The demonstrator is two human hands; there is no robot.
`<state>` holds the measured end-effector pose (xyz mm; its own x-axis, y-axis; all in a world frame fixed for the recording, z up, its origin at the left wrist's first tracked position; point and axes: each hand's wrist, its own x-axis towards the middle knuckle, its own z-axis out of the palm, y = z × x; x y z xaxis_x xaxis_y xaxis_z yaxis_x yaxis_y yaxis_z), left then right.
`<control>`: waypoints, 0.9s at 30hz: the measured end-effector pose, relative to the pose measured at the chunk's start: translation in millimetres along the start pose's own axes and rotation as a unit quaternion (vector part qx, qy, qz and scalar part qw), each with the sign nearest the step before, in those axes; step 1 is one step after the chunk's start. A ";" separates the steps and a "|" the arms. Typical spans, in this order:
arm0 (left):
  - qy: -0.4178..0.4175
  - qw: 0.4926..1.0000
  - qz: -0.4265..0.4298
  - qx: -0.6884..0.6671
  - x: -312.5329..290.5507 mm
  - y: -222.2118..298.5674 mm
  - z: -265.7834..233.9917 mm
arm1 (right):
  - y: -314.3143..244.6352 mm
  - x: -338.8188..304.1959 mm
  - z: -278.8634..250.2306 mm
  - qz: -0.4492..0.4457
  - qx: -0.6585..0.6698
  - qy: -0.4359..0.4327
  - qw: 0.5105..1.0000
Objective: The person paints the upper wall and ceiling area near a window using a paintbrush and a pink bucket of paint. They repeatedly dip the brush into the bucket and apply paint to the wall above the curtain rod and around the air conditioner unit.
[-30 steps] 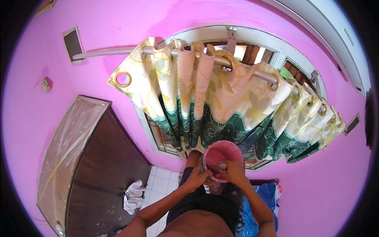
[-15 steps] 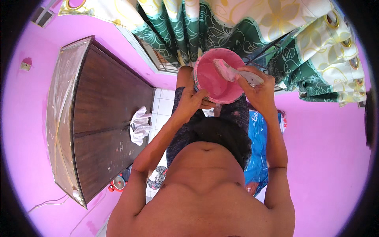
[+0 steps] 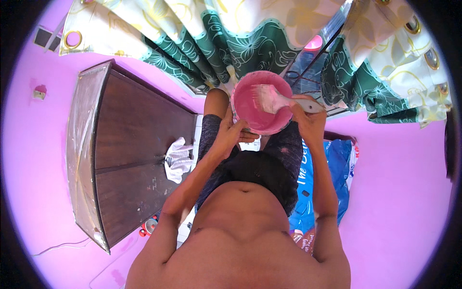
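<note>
A round bucket (image 3: pixel 236 107) with pink paint inside is held up in front of my thighs. My left hand (image 3: pixel 233 132) grips its near left side, thumb at the rim and fingers below. In my right hand (image 3: pixel 309 121) is a wide paintbrush (image 3: pixel 272 99), gripped by its pale handle. Its bristles, smeared with pink, lie over the bucket's opening and point left. Whether they touch the paint inside I cannot tell.
Green and white curtains (image 3: pixel 260 43) hang just beyond the bucket, partly over a barred window (image 3: pixel 308 79). To the left stands a dark brown wooden cabinet (image 3: pixel 139 139) with a white cloth (image 3: pixel 178 159) on it. Blue plastic sheeting (image 3: pixel 339 159) lies at the right.
The brush has turned so its flat bristle side shows, and my right hand has moved slightly down. The bucket has shifted a little left and down, and the view has swung slightly.
</note>
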<state>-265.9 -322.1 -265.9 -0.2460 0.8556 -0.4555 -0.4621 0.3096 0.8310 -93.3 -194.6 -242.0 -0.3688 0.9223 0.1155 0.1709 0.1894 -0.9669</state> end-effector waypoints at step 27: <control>-0.022 0.999 -0.036 0.027 20.2 -33.7 -14.1 | -17.6 -29.4 -77.5 -0.020 0.600 0.069 0.797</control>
<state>-267.2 -321.1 -307.6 -0.1752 0.8473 -0.5013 -0.4302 0.3921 0.8131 -14.7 -198.9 -210.7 -0.2348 0.9673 0.0959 -0.8656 -0.1632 -0.4734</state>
